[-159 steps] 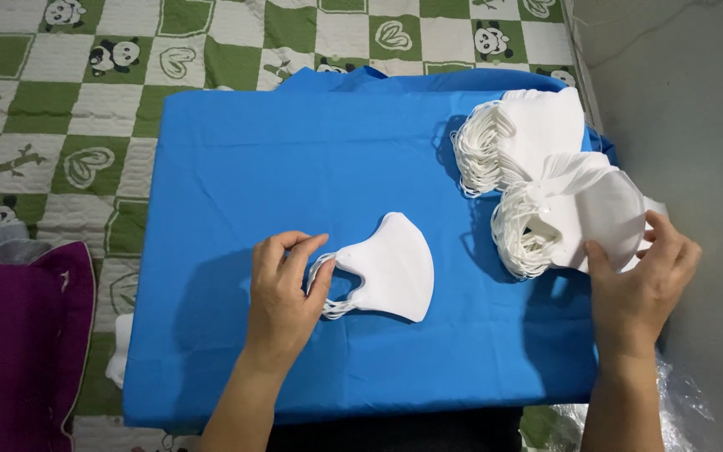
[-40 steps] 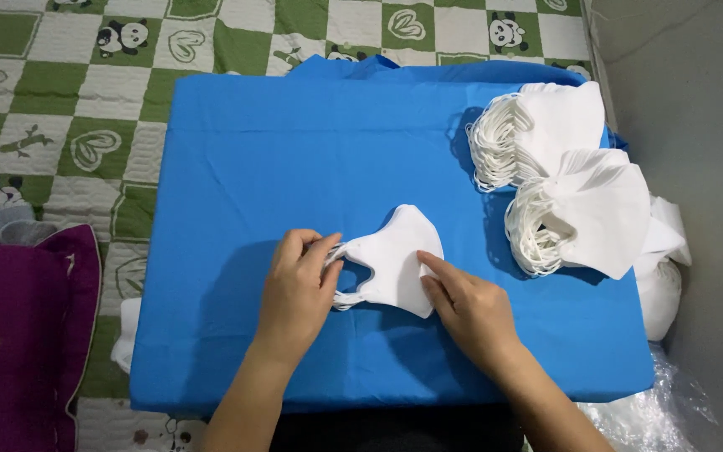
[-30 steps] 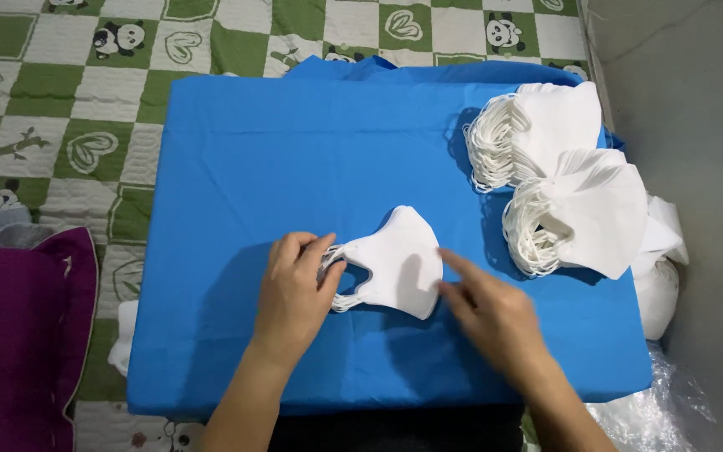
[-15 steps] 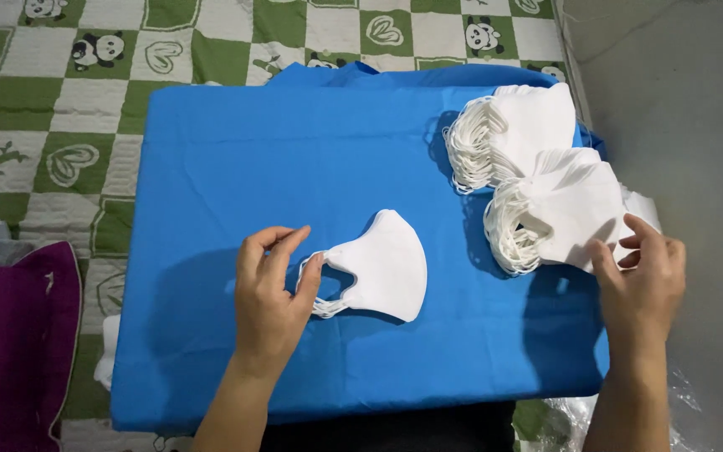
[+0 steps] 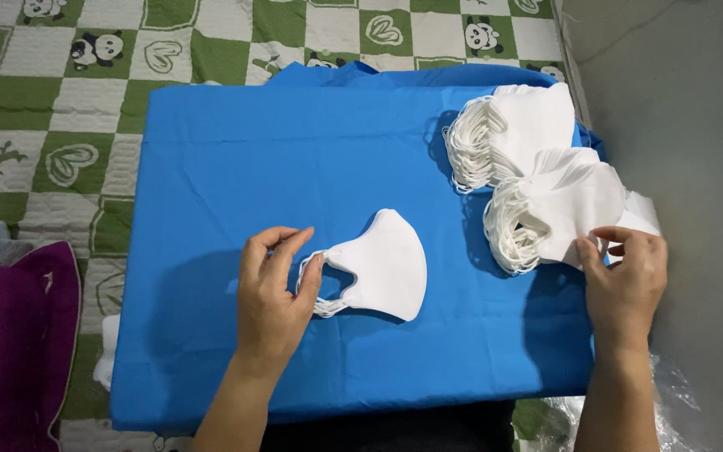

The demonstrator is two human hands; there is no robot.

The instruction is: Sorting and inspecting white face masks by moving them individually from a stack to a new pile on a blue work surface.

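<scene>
Head view looks down on a blue-covered counter (image 5: pixel 211 167). Left hand (image 5: pixel 271 295) rests with fingers loosely spread, thumb touching the ear loops of a small pile of folded white face masks (image 5: pixel 382 264) lying mid-counter. Its long axis runs roughly left-right, loops pointing left and the curved nose edge right. Right hand (image 5: pixel 625 280) pinches what seems to be the top mask of the nearer stack (image 5: pixel 558 209); a careless pull could drag several masks off together or topple the leaning stack towards the counter's right edge.
</scene>
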